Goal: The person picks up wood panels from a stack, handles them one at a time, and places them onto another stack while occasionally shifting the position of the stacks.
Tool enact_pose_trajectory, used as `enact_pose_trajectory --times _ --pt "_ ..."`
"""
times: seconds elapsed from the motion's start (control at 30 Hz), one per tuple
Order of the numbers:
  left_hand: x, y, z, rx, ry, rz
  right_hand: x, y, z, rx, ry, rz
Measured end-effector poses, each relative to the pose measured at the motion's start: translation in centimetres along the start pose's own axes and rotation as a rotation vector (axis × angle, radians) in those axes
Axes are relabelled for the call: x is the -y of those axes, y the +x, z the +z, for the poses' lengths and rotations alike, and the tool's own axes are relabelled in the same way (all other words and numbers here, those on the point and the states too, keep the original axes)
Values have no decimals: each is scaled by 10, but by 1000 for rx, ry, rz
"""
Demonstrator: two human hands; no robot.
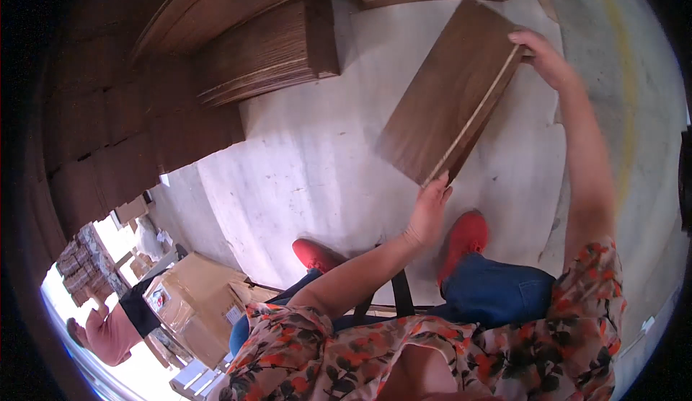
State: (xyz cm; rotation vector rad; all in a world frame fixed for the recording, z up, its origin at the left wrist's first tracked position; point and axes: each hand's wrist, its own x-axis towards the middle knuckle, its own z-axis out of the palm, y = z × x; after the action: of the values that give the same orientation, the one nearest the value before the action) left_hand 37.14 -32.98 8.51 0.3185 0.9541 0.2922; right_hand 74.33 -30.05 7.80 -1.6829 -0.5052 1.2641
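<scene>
A brown wood-grain panel (450, 87) hangs tilted over the pale floor sheet, between my two hands. My left hand (432, 199) is closed on its near corner. Up at the far right corner, my right hand (544, 56) grips the same panel, thumb on top. A light strip runs along the right edge, and more dark brown surface shows beyond it; whether that is a second panel, I cannot tell. To the left stands a stack of similar brown panels (263, 58).
More brown stacks (137, 134) line the left side and the far edge. The pale sheet (310, 163) lies under my red shoes (465, 239). At lower left are a taped cardboard box (194, 293) and another person (115, 332). A yellow line (626, 91) marks the floor on the right.
</scene>
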Motion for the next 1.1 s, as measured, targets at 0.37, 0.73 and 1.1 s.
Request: enact_pose_trajectory --times 0.37,0.73,1.1 --pt "-172 19 45 190 1037 94 -57 -63 22 -256 561 354" --pt "-132 108 78 365 602 -124 -20 -75 87 -69 714 251" --pt "-88 62 9 13 392 97 -14 -70 125 173 410 310"
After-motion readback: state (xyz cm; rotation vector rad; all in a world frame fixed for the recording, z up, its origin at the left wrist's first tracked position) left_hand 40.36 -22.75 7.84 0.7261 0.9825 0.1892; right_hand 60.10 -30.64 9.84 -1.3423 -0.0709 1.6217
